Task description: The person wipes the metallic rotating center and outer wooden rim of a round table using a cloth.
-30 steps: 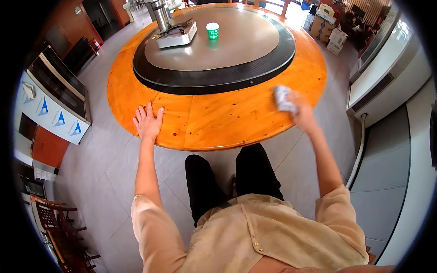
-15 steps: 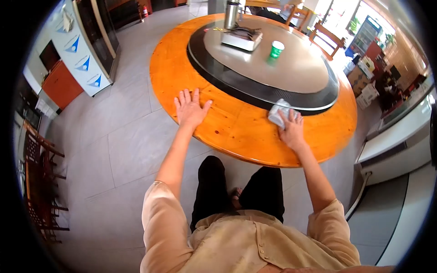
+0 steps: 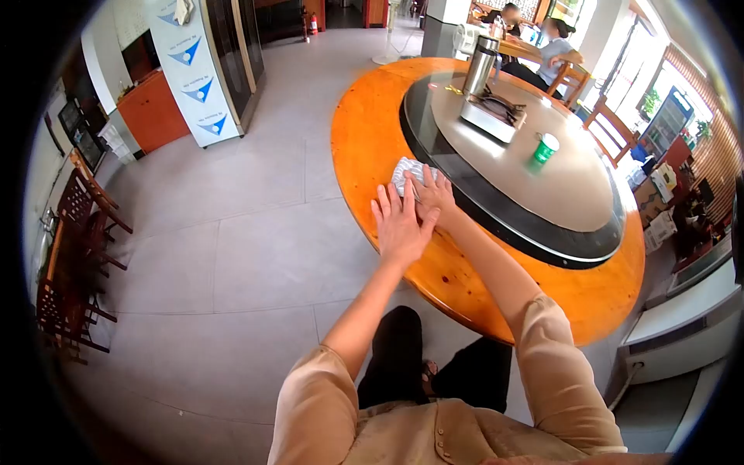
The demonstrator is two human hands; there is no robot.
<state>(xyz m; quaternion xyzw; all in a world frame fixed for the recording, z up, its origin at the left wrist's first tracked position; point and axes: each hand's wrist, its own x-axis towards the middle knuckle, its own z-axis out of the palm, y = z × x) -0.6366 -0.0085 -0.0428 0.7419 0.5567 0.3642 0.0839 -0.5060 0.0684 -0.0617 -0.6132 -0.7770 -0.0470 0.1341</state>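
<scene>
A round wooden table point(image 3: 364, 116) carries a dark-rimmed turntable point(image 3: 504, 225). Against the wood near the turntable's left edge, my right hand point(image 3: 431, 195) presses on a pale striped cloth point(image 3: 404, 172). My left hand point(image 3: 403, 229) has its fingers spread and lies just beside my right hand, close to the cloth; its fingertips may overlap the right hand's edge. On the turntable stand a portable stove point(image 3: 492, 116), a steel flask point(image 3: 480, 66) and a green and white paper cup point(image 3: 546, 148).
Two people point(image 3: 554, 54) sit at another table at the back. Wooden chairs point(image 3: 612, 133) stand behind the round table, and dark chairs point(image 3: 77, 194) line the left. A refrigerator point(image 3: 668, 120) and boxes point(image 3: 659, 229) are at the right.
My right hand has swept the cloth leftward along the wood, from the right side to beside my left hand. The view has turned left, bringing the two seated people into sight.
</scene>
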